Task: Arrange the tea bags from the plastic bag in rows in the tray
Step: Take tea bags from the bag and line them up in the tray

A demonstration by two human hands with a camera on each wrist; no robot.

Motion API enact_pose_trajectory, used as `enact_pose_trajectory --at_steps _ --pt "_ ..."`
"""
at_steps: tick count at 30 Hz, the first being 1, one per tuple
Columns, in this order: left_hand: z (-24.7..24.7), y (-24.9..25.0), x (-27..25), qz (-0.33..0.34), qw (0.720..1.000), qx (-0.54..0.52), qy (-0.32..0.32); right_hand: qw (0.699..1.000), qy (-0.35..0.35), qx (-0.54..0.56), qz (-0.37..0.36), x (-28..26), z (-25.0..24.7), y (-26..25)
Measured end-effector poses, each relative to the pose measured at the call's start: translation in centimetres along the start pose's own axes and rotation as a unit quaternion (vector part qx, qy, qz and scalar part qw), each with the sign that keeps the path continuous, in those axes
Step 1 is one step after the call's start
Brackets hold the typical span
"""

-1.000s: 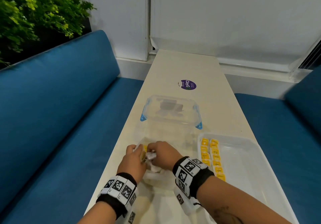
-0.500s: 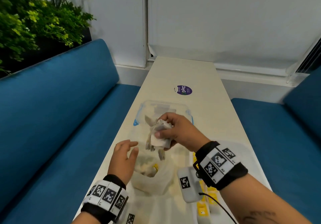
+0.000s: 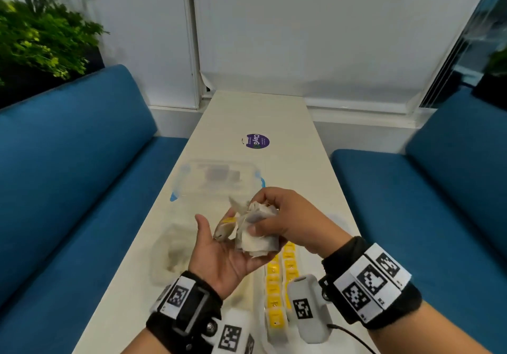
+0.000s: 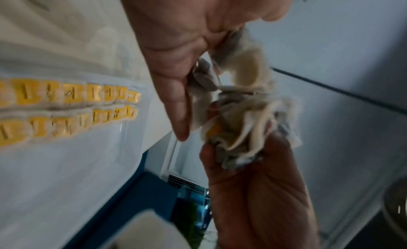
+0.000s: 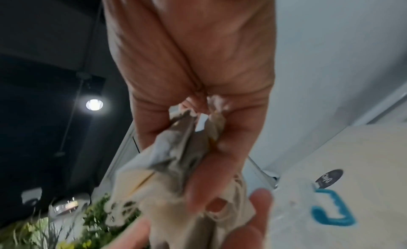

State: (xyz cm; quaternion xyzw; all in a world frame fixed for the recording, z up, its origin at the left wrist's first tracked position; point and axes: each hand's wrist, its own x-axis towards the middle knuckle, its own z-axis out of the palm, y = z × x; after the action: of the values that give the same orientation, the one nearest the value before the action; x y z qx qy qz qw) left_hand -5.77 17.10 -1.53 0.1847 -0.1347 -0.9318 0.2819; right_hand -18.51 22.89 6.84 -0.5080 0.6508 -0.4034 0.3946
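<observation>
My right hand (image 3: 274, 216) grips a bunch of several beige tea bags (image 3: 256, 234), one with a yellow tag, held above the table. My left hand (image 3: 218, 249) lies palm up under the bunch, fingers straight, and the bags rest on it. In the left wrist view, the bunch (image 4: 242, 113) sits between both hands. The right wrist view shows the bags (image 5: 167, 183) crumpled in my fingers. The white tray (image 4: 66, 157) sits at the near right and holds two rows of yellow-tagged tea bags (image 3: 275, 285). The clear plastic bag (image 3: 170, 252) lies on the table left of my hands.
A clear lidded container (image 3: 216, 178) with blue clips stands beyond my hands. A purple round sticker (image 3: 257, 141) is farther along the narrow cream table (image 3: 258, 112). Blue benches (image 3: 68, 175) run along both sides, and a plant (image 3: 41, 38) stands at the back left.
My right hand has lifted the bunch of tea bags out of the plastic bag. My left hand left the bag, turned palm up and came under the bunch.
</observation>
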Motion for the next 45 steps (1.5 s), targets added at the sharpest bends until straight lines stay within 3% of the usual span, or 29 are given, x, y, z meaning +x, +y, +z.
enact_pose_trajectory --at_steps 3,6,10,15,19,24,28,34,45 --pt "0.5 -1.4 0.8 0.026 0.998 0.051 0.006 0.996 0.039 -0.078 0.017 -0.9 -0.2 2.0" --pt "1.2 -3.3 1.2 0.004 0.996 0.090 0.010 0.974 0.081 -0.211 -0.019 -1.9 0.9 3.6" --pt "2.1 -5.6 2.0 -0.006 0.997 0.058 0.047 0.945 0.100 -0.306 -0.048 -3.0 2.7 5.6" --pt "2.8 -7.1 2.5 -0.030 0.997 0.019 0.071 0.976 0.105 -0.188 -0.015 -3.7 1.5 6.3" --pt "2.3 -7.4 3.5 -0.017 0.993 0.066 0.095 0.988 0.069 -0.136 -0.012 -4.1 0.3 6.3" --pt "2.7 -6.5 3.5 -0.041 0.992 0.087 0.078 0.997 0.054 -0.060 -0.002 -4.3 -1.1 6.4" --pt "1.9 -5.8 4.0 -0.027 0.981 0.130 0.140 0.996 0.084 0.035 -0.003 -4.0 -2.0 6.7" --pt "2.0 -4.6 3.7 -0.060 0.982 0.145 0.107 0.988 0.147 -0.030 -0.022 -3.9 -3.2 6.1" --pt "0.4 -3.9 3.0 -0.062 0.981 0.146 0.113 0.989 0.138 0.021 0.041 -2.8 -2.0 6.4"
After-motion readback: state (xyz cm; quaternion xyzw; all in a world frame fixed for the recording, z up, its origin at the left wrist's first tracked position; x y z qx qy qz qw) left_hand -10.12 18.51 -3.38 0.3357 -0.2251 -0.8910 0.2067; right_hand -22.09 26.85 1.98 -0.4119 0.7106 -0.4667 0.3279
